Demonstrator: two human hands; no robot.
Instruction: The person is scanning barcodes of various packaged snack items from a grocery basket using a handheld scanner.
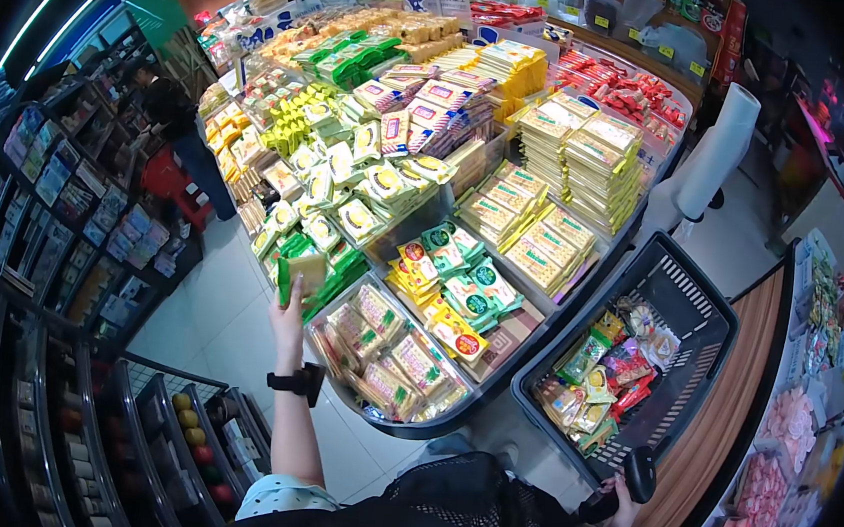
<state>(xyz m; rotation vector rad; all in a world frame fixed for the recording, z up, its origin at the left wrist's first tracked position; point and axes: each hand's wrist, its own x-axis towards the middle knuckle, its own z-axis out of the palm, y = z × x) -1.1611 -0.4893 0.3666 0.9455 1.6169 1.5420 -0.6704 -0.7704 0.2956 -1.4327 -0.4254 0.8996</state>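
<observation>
Head view shows the left hand (289,316) gripping a green-edged packet (306,276) in its fingers, well left of the black basket (698,288); the right hand's (621,506) fingers curl around a black handle (639,472) beside the basket's near end, and mixed snack packs (597,377) lie inside the basket

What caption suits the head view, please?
Left hand holding rectangular green-and-tan packet by colourful wrapped snacks; right hand beside black slotted plastic basket.
</observation>
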